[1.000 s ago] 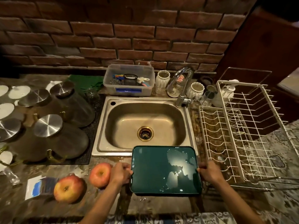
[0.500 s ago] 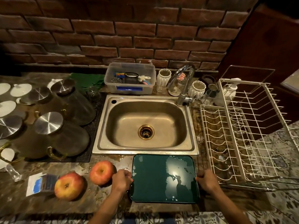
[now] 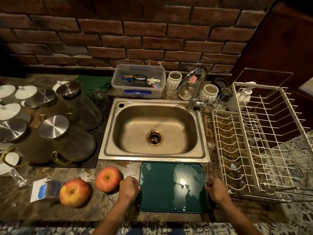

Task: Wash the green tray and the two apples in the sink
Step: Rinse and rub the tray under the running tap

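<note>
Now both hands (image 3: 129, 188) grip the green tray (image 3: 160, 187), drawn nearer, off the sink (image 3: 153, 157) rim.

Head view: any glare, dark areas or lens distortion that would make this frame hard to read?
Head view: a bright lamp reflection glares off the wet green tray, gripped by the left hand and right hand; the brick wall and corners sink into shadow; wide-angle bowing curves the counter edge and the dish rack; the apples and sink stay sharp.
</note>
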Motion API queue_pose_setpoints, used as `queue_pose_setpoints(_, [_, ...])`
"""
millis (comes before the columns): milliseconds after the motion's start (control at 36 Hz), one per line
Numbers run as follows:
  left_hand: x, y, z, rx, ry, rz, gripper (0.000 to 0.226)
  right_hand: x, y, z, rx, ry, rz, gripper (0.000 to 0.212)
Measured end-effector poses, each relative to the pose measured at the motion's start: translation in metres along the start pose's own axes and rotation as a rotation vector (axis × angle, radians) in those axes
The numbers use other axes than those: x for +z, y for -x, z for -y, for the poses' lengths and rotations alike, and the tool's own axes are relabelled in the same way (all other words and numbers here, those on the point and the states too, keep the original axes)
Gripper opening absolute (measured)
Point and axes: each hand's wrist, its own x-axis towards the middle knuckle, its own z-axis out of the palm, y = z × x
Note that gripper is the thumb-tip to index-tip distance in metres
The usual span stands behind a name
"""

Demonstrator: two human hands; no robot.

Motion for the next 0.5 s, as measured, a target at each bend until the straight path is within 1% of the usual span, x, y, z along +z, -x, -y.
queue_pose_setpoints(28, [-0.001,-0.002,0.002,-0.011,0.067,0.032,0.02,-0.001,0.0,0.0,-0.004,0.008,0.002,0.031])
queue_pose_setpoints(83, [0.0,-0.003,0.004,-0.042,0.118,0.044,0.023,-0.001,0.001,0.0,-0.01,0.019,0.008,0.037])
queue_pose_setpoints(139, [0.001,-0.005,0.005,-0.067,0.149,0.027,0.023,-0.002,0.001,-0.001,-0.012,0.031,0.012,0.038])
queue_pose_setpoints(278, [0.001,-0.004,0.004,-0.09,0.173,0.048,0.024,-0.005,0.001,-0.001,-0.028,0.027,0.023,0.041])
queue_pose_setpoints(306, [0.001,-0.005,0.006,-0.082,0.176,0.055,0.023,-0.005,0.001,-0.001,-0.026,0.025,0.031,0.039])
queue_pose_setpoints(417, [-0.004,0.0,0.005,-0.048,0.086,0.098,0.013,-0.004,0.002,-0.002,-0.018,-0.002,0.054,0.018])
queue_pose_setpoints(444, [-0.006,0.002,0.005,-0.039,0.076,0.1,0.012,-0.004,0.002,-0.002,-0.027,0.009,0.058,0.017])
queue_pose_setpoints(500, [-0.011,0.003,0.005,0.032,-0.003,0.106,0.01,-0.004,0.002,-0.003,-0.04,0.035,0.07,0.017])
